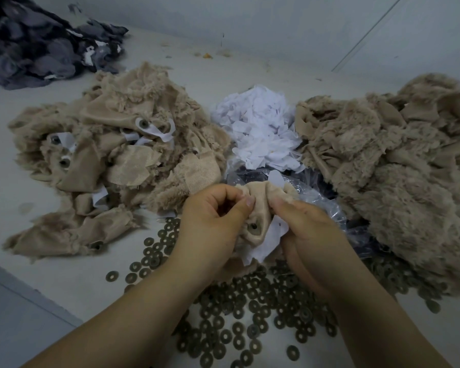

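Both hands hold one beige plush fabric piece in the middle of the view, inside out, with a dark round washer set in it and a white paper patch at its lower edge. My left hand pinches the fabric's left side between thumb and curled fingers. My right hand grips its right side together with the white patch. Below the hands, several loose dark washers lie scattered on the pale surface.
A heap of beige plush pieces with washers and white patches lies at the left, another beige heap at the right. White paper scraps sit behind a clear plastic bag. Dark grey fabric is piled at the far left.
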Tool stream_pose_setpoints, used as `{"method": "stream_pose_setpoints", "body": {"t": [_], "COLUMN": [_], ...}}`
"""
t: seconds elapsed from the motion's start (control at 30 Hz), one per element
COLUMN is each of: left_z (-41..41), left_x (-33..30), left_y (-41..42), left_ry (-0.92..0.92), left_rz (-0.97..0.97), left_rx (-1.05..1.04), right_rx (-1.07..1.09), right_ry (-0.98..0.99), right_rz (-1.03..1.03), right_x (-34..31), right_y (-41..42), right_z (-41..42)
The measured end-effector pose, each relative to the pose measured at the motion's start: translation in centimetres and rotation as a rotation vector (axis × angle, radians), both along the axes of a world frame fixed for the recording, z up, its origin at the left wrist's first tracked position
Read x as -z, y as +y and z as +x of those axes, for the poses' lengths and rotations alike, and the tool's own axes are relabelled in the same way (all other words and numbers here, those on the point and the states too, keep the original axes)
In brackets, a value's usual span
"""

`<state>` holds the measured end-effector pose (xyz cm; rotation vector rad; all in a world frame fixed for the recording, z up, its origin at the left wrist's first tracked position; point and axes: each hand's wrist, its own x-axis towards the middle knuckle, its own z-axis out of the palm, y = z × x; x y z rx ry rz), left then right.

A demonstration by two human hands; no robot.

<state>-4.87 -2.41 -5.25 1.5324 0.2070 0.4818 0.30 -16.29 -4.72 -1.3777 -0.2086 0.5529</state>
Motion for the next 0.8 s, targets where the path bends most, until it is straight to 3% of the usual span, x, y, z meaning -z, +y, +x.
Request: {"method": "stream_pose_setpoints", "body": {"t": [0.17,0.3,0.43,0.67,0.8], "left_z": [-0.1,-0.2,-0.2,0.1,0.3], "left_x": [-0.3,-0.3,-0.2,-0.3,-0.2], "left_y": [-0.4,-0.6,-0.5,0.0,0.2], "left_ry": [-0.021,-0.011,-0.009,0.037,0.030], "left_rz": [0.142,0.183,0.149,-0.030,-0.083], "left_rx": [-0.020,-0.041,-0.062,-0.083,-0.073], "right_rx": [-0.027,-0.019,0.038,0.006,-0.144], "right_ry": [-0.195,-0.292,-0.081,0.413,0.386], "right_rz": [-0.298,-0.364,-0.216,0.396,0.312], "right_x": [-0.6,-0.7,-0.4,-1.6,-1.8], "right_y": [0.2,0.1,0.1,-0.1,-0.4], "right_z": [-0.8,-0.9,-0.5,0.4,0.4]}}
